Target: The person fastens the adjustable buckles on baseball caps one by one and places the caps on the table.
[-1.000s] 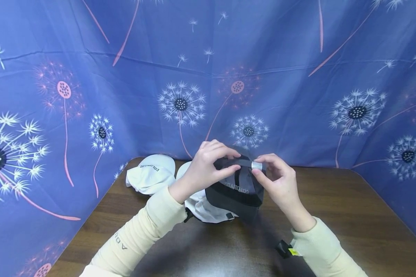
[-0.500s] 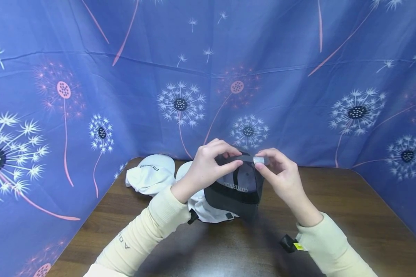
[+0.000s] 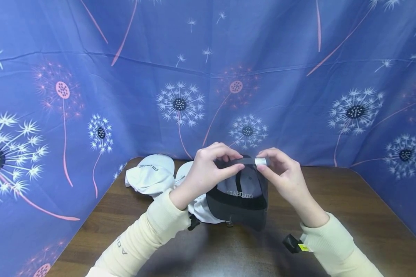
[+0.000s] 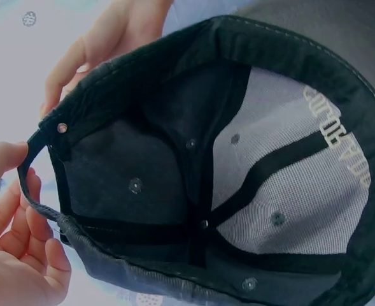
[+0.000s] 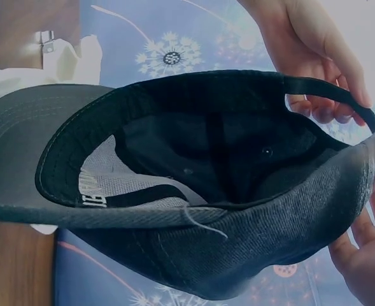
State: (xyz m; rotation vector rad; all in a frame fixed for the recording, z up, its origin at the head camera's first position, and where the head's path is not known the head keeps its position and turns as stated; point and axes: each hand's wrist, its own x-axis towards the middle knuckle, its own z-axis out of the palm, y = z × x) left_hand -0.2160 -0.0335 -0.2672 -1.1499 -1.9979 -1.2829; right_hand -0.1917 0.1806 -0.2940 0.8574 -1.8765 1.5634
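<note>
A dark baseball cap [image 3: 240,209] hangs upside down from both hands, its inside facing the head camera and lettering showing in reverse on the front panel. My left hand [image 3: 209,169] pinches the narrow back strap [image 3: 247,161] between thumb and index finger. At the strap's other end, my right hand [image 3: 287,177] holds the silver buckle [image 3: 260,161] between thumb and fingertips. The left wrist view looks into the cap [image 4: 193,166], with the strap bowed out over the rear opening. The strap [image 5: 330,89] also arches outward in the right wrist view, where the buckle is hard to make out.
Behind the held cap, a second white cap [image 3: 202,209] lies partly hidden on the brown wooden table [image 3: 201,250]. Another white cap [image 3: 154,173] with dark lettering rests at the back left. A blue dandelion-print cloth [image 3: 291,96] hangs behind the table.
The strap first lifted away from the crown as my right hand shifted right. The cap's crown and brim have since swung right and slightly lower. Both hands keep their pinch.
</note>
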